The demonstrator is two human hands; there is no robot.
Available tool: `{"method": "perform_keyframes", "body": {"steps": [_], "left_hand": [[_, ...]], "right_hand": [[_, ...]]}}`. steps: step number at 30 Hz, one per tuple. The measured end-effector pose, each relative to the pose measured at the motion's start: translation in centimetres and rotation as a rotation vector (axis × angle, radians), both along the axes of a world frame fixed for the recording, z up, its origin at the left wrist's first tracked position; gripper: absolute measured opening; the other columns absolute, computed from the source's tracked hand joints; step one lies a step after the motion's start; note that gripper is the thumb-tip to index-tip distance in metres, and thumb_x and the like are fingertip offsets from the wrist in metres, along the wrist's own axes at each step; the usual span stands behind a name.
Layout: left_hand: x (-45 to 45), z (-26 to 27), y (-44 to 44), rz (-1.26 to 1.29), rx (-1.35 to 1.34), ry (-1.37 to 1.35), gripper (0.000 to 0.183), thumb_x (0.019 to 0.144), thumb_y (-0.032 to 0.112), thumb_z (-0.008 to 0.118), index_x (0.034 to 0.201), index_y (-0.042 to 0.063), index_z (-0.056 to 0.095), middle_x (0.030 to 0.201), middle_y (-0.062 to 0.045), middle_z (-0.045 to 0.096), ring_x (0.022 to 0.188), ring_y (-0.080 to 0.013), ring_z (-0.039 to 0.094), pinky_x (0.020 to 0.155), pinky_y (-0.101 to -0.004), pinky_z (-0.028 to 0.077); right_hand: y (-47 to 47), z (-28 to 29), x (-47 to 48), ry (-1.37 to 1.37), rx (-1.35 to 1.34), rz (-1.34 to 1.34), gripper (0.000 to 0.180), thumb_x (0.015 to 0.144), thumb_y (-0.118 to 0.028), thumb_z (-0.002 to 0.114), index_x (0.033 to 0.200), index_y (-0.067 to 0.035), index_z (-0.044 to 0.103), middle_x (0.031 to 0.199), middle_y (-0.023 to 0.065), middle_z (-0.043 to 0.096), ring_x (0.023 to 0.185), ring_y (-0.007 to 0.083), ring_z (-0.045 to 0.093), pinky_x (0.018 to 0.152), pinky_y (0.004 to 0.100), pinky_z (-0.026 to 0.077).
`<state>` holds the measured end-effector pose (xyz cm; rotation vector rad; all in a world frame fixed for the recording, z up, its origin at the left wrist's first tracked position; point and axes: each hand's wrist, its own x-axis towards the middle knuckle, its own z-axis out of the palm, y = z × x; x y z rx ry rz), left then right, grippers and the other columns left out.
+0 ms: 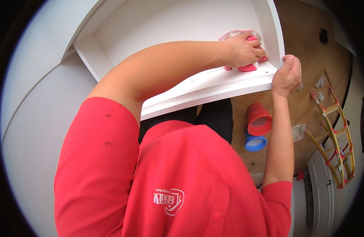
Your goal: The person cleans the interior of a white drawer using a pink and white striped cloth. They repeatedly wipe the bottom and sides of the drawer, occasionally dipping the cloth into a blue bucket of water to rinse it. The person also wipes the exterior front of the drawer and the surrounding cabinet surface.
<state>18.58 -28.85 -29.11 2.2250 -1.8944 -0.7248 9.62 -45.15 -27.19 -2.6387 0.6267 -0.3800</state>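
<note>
My left hand reaches across in front of me and grips a bunched pink-and-white cloth. The cloth rests in the near right corner of a white shelf compartment, touching its bottom board and lying close to the side panel. At the right end, my right hand is closed around the front edge of the white side panel. The fingertips of that hand are partly hidden. Small round fittings show on the bottom board.
A red bucket and a blue bucket stand below on the brown floor covering. A yellow stepladder with red parts is at the right, near a white door. A grey cloth and scraps lie about.
</note>
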Motion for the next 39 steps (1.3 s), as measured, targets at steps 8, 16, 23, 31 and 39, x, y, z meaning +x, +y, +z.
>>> {"method": "perform_keyframes", "body": {"steps": [8,16,23,31,39], "left_hand": [[-3.9,0.1,15.0,0.034,0.038,0.136,0.044,0.085,0.008,0.063,0.129,0.009,0.058,0.142,0.000,0.044,0.137,-0.0229,0.036,0.116,-0.0457,0.030],[-3.2,-0.5,11.6,0.107,0.065,0.107,0.056,0.086,0.006,0.060,0.141,0.011,0.048,0.153,-0.002,0.032,0.142,-0.0251,0.028,0.119,-0.0444,0.026],[-2.7,-2.9,-2.1,0.550,-0.149,-0.025,0.057,0.078,0.008,0.066,0.133,0.001,0.052,0.142,-0.011,0.041,0.131,-0.0318,0.038,0.109,-0.0460,0.032],[-1.4,-2.6,-1.8,0.254,-0.160,0.094,0.042,0.082,0.010,0.064,0.124,0.013,0.065,0.136,-0.002,0.049,0.129,-0.0270,0.042,0.108,-0.0474,0.032],[-0.8,-1.3,2.7,0.034,-0.036,0.116,0.042,0.080,0.007,0.068,0.120,0.019,0.069,0.135,0.005,0.052,0.131,-0.0248,0.041,0.113,-0.0494,0.028]], "right_hand": [[-0.2,-0.3,-0.3,-0.033,0.010,0.029,0.028,0.097,-0.026,0.047,0.084,-0.008,0.063,0.083,0.0067,0.065,0.080,0.0292,0.061,0.070,0.0408,0.048],[0.1,0.1,-0.2,-0.052,0.008,0.055,0.027,0.098,-0.024,0.047,0.082,-0.007,0.062,0.080,0.0084,0.062,0.077,0.0304,0.059,0.067,0.0412,0.047],[-0.1,-0.2,-0.2,-0.065,0.009,0.065,0.027,0.098,-0.023,0.047,0.082,-0.006,0.061,0.080,0.0095,0.062,0.077,0.0312,0.059,0.067,0.0421,0.047],[-0.1,0.0,-0.1,-0.018,-0.019,0.038,0.026,0.097,-0.023,0.047,0.084,-0.006,0.061,0.082,0.0098,0.062,0.079,0.0319,0.059,0.068,0.0428,0.047],[-0.2,-0.4,-0.5,-0.010,-0.037,0.024,0.025,0.097,-0.024,0.048,0.085,-0.005,0.061,0.083,0.0100,0.062,0.079,0.0323,0.059,0.068,0.0429,0.047]]}}
